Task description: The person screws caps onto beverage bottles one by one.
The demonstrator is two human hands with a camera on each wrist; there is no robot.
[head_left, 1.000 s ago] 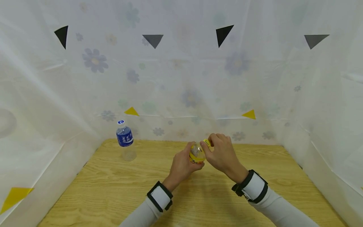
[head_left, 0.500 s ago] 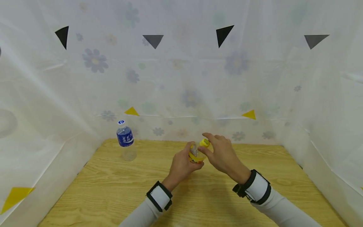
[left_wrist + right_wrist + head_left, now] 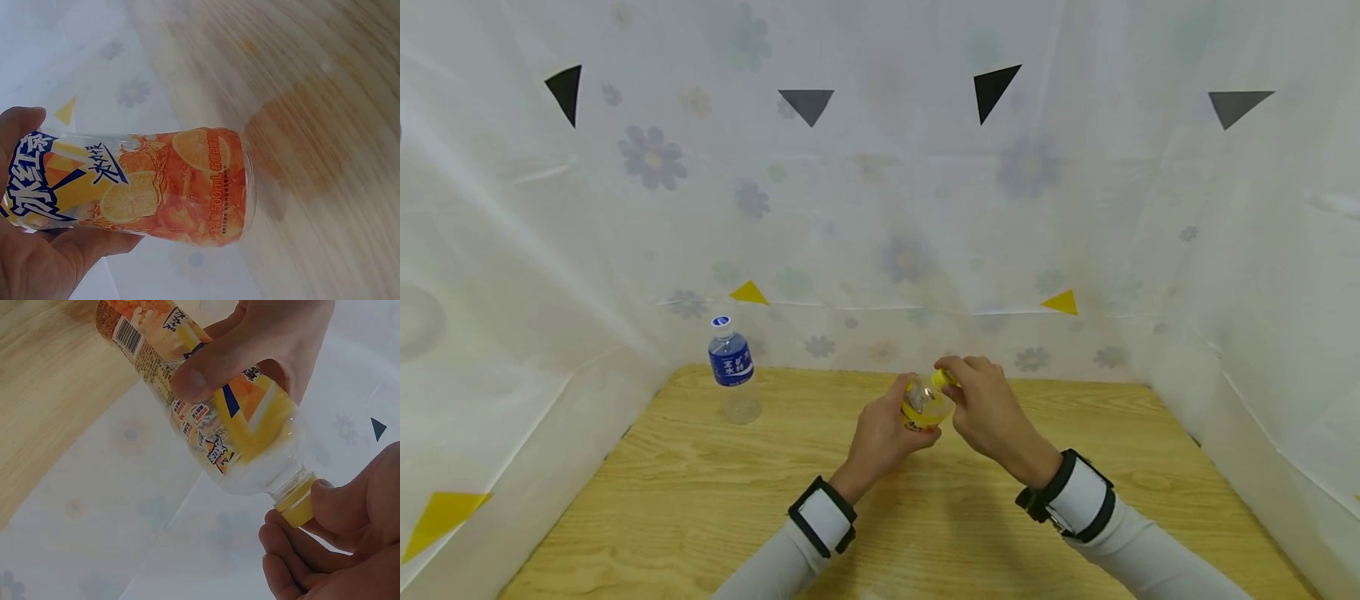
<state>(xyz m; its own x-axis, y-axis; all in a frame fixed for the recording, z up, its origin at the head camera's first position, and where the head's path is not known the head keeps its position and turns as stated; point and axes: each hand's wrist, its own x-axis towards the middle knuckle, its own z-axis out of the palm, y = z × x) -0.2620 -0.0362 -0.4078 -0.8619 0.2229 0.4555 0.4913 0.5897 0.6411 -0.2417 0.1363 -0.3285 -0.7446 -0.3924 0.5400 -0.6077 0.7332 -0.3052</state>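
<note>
My left hand (image 3: 880,429) grips a clear plastic drink bottle (image 3: 925,408) around its middle. Its printed label (image 3: 181,187) shows orange slices in the left wrist view. My right hand (image 3: 988,408) pinches the bottle's yellow cap (image 3: 297,501) between thumb and fingers. In the right wrist view the cap sits on the bottle's neck, and the left thumb (image 3: 194,378) presses across the label. The bottle is tilted, with its neck toward the right hand. A gap appears between its base and the table in the left wrist view.
A second clear bottle (image 3: 732,367) with a blue label and white cap stands upright at the table's back left. The wooden table (image 3: 700,500) is bounded by white flower-patterned sheeting (image 3: 880,208) carrying black, grey and yellow triangles.
Half a second ago the right fingers were spread off the yellow cap; now they are curled around it again. The left hand and the bottle have barely moved.
</note>
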